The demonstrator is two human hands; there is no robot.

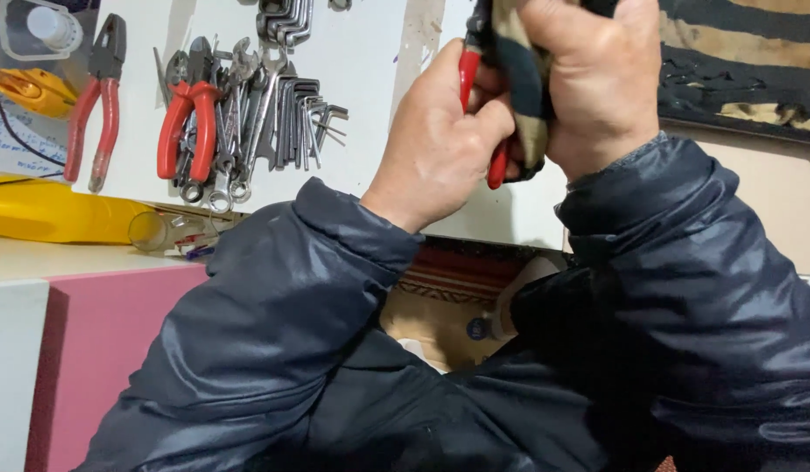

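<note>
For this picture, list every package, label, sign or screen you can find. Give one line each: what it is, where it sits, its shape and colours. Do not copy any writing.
Clear plastic blister package: top left corner on the wall, rounded, holding a white cylinder.
White handwritten paper note: left edge, under the yellow tool, bluish script.
Small round blue sticker: on the brown cardboard under the forearms.
No screens in view.

Two bare hands show, the left hand (436, 144) and the right hand (597, 79). Three red-handled metal pliers: one (484, 105) in the hands, two hanging on the white board (370, 96), one (95, 105) near its left edge, one (188, 105) beside it. One yellow plastic tool (29, 87). Hex keys and spanners are too crowded to count.
</note>
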